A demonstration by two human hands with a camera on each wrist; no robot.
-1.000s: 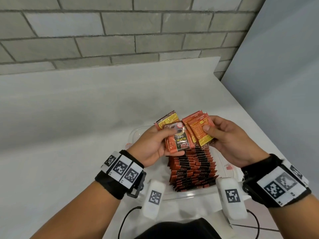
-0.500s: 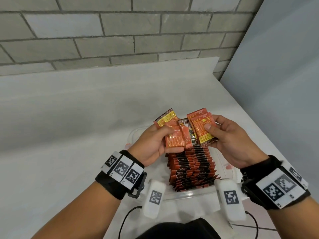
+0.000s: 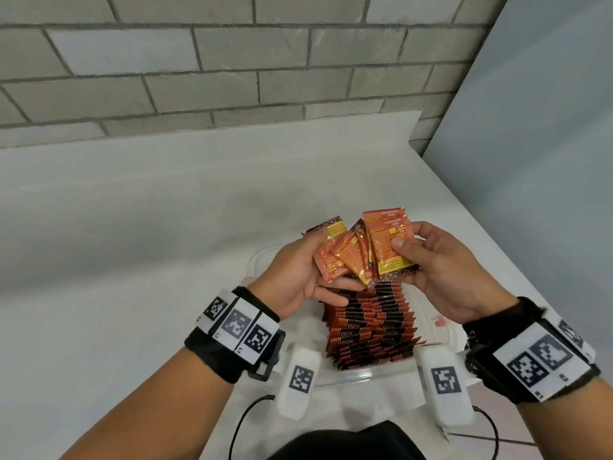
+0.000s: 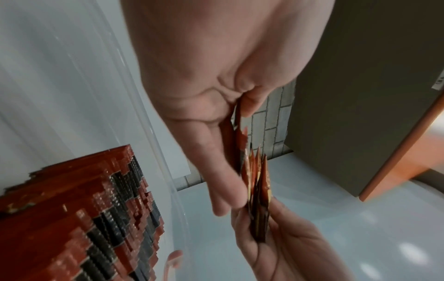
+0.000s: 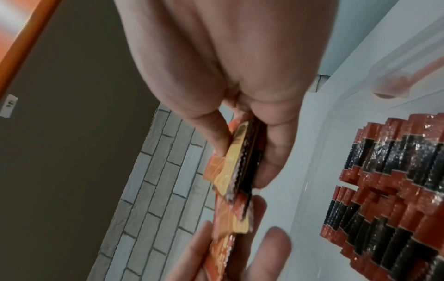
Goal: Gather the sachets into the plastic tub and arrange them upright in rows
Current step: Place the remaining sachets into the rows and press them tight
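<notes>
Both hands hold a fan of orange and brown sachets [image 3: 360, 252] above the clear plastic tub [image 3: 441, 340]. My left hand [image 3: 298, 277] pinches the left sachets [image 4: 242, 144] between thumb and fingers. My right hand [image 3: 438, 273] grips a small stack [image 5: 240, 159], thumb on the front face [image 3: 388, 247]. Below them, two rows of sachets [image 3: 368, 327] stand upright in the tub, red and black top edges showing; the same rows [image 4: 79, 218] [image 5: 389, 180] appear in both wrist views.
The tub sits on a white table [image 3: 132, 244] near its front right corner. A grey brick wall [image 3: 232, 61] runs behind, and a grey panel [image 3: 530, 161] stands on the right. Wrist-camera cables [image 3: 245, 413] hang near the table's front edge.
The sachet between the hands has been turned over from its dark front to its orange back, and the fanned sachets now sit slightly higher and closer to the right hand's stack.
</notes>
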